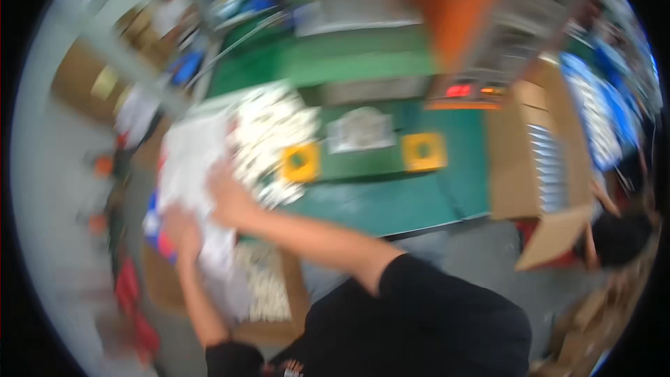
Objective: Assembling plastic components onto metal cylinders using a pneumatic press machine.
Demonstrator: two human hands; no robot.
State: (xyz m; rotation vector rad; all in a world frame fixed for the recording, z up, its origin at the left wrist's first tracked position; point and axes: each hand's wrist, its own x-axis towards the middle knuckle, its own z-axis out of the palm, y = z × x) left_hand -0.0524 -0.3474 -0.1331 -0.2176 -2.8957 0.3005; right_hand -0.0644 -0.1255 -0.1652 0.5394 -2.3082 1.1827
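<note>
Both hands are at a white sack or sheet [192,150] on the left side of the green bench. My left hand [183,232] touches its near left part, beside a patch of blue and pink. Reaching across to the left, my right hand [229,194] lies against its right side. Motion smears the fingers of both hands, so their grip does not show. Many small white pieces [272,132] are heaped just right of the sack. Below it, an open cardboard box [296,293] holds more small whitish pieces [267,293].
Two yellow blocks with round centres [301,163] [423,151] flank a machine's work spot on the green bench [363,209]. A red-lit display [458,90] is above. At right stands an open carton [513,160] with stacked pale items; another person [618,237] is beside it.
</note>
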